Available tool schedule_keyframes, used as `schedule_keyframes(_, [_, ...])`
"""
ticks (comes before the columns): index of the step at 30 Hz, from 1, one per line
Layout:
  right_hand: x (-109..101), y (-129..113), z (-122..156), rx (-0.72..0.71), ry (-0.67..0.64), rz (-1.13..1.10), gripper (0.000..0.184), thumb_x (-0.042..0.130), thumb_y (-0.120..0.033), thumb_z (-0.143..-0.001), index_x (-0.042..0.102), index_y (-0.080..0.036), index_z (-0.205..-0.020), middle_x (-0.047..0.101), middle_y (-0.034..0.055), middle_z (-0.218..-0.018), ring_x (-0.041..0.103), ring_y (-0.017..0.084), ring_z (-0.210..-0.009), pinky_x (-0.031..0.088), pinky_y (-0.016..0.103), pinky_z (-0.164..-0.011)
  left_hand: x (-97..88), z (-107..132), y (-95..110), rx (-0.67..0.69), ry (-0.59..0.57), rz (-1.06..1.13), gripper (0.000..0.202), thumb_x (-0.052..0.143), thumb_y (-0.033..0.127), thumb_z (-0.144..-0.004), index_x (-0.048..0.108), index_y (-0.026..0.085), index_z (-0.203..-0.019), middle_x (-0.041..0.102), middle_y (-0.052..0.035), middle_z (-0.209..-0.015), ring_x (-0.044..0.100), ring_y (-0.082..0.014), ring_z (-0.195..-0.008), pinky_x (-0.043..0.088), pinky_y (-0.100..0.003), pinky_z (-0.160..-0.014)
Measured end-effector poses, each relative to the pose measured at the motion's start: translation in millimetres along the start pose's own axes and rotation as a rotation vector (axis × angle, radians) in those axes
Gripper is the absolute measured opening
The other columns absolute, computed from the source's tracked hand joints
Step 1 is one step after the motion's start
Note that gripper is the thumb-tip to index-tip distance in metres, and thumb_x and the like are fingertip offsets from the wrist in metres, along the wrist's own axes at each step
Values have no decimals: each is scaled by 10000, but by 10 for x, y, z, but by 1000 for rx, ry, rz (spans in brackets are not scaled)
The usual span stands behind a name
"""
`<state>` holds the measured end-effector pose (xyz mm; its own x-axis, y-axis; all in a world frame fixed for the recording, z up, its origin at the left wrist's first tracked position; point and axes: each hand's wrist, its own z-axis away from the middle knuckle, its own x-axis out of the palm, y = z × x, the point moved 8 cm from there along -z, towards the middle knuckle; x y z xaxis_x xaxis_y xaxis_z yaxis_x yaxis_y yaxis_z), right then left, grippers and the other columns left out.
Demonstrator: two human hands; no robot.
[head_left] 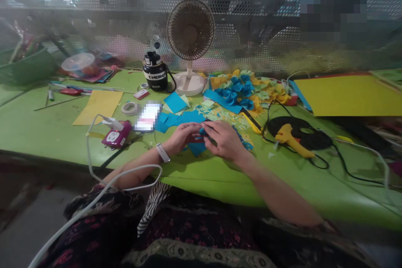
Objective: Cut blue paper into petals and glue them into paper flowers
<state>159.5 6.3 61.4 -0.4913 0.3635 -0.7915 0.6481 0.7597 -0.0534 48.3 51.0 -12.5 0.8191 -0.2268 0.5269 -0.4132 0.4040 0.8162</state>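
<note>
Over at the far left, a green basket [28, 67] is sitting at the back of the green table [47, 130], with a clear plastic tub [78, 63] just beside it. Nearer the front edge a yellow sheet [98, 106] is lying flat. A roll of tape [129, 108] is resting next to it, and a pink plug [117, 136] is trailing a white cable [94, 201] down over the person's lap. Behind these, a black jug [155, 75] is standing upright beside a small white fan [190, 42].

In the middle, the left hand [184, 136], which is wearing a pale wristband [163, 153], is meeting the right hand [224, 139] just above the table. Both are curling their fingers in narrowly and pinching a blue paper piece [197, 147] between them. That piece is hanging low over the table near its front edge, with more blue scraps [176, 117] lying just behind the hands.

Further right, a heap of paper flowers [245, 90] in blue, yellow and green is spreading across the back. A yellow glue gun [290, 138] is lying on its coiled black cord [301, 127], well apart from the hands. A big yellow board [348, 94] is lying at the far right.
</note>
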Motion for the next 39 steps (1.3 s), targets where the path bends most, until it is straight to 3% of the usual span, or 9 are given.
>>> schedule_keyframes(6, [6, 86, 2, 57, -26, -167, 426, 470, -243, -919, 635, -174, -1306, 684, 127, -1256, 633, 276, -1105, 527, 480, -950, 32, 0, 31, 48, -86, -31, 437, 907, 319, -606, 707, 115, -937, 746, -71, -870, 720, -172, -765, 599, -326, -789])
schedule_keyframes(10, [-67, 181, -4, 158, 59, -310, 381, 453, -278, -959, 631, -193, -1285, 689, 130, -1241, 639, 263, -1120, 523, 479, -968, 22, 0, 60, 108, -95, -67, 475, 905, 360, -618, 696, 125, -975, 728, -47, -838, 720, -178, -796, 612, -354, -792])
schedule_keyframes(14, [-72, 332, 15, 359, 100, -360, 262, 501, -354, -968, 680, -202, -1084, 734, 100, -1019, 676, 240, -966, 549, 408, -871, 69, 41, 139, 210, -136, -211, 526, 846, 332, -711, 651, 151, -1164, 698, -19, -782, 709, -163, -784, 612, -354, -808])
schedule_keyframes(17, [-39, 320, 0, 362, 55, -371, 242, 513, -378, -970, 679, -209, -927, 725, 66, -881, 672, 215, -854, 544, 360, -799, 122, 94, 201, 298, -165, -294, 580, 812, 330, -755, 592, 164, -1266, 711, -25, -818, 703, -150, -785, 595, -336, -843])
schedule_keyframes(20, [-48, 287, -10, 323, 56, -350, 230, 537, -371, -967, 682, -208, -891, 723, 65, -858, 670, 208, -824, 542, 352, -781, 155, 138, 237, 368, -174, -329, 584, 794, 355, -777, 568, 171, -1283, 738, -59, -920, 712, -166, -851, 576, -334, -886])
schedule_keyframes(26, [-116, 269, -6, 302, 147, -451, 169, 590, -312, -959, 737, -230, -945, 757, 61, -931, 702, 202, -874, 570, 359, -808, 174, 193, 293, 464, -189, -386, 512, 753, 355, -831, 558, 181, -1272, 745, -97, -1046, 716, -176, -951, 556, -317, -923])
schedule_keyframes(30, [-166, 224, 4, 276, 201, -366, 169, 607, -295, -951, 768, -247, -960, 765, 71, -970, 706, 216, -913, 572, 390, -847, 137, 202, 336, 508, -126, -520, 446, 749, 391, -828, 621, 165, -1190, 743, -106, -1069, 713, -191, -984, 558, -317, -915])
schedule_keyframes(35, [-154, 182, 13, 235, 185, -283, 154, 616, -267, -947, 767, -234, -946, 768, 73, -958, 708, 214, -905, 574, 382, -834, 84, 221, 417, 637, 30, -734, 313, 731, 440, -830, 725, 144, -932, 760, -95, -905, 713, -187, -828, 571, -303, -782])
schedule_keyframes(39, [-143, 192, 10, 226, 167, -284, 151, 622, -272, -947, 753, -213, -903, 761, 71, -919, 703, 202, -872, 570, 352, -812, 136, 276, 474, 751, 55, -881, 235, 695, 387, -870, 748, 159, -891, 757, -78, -838, 695, -172, -784, 543, -283, -743])
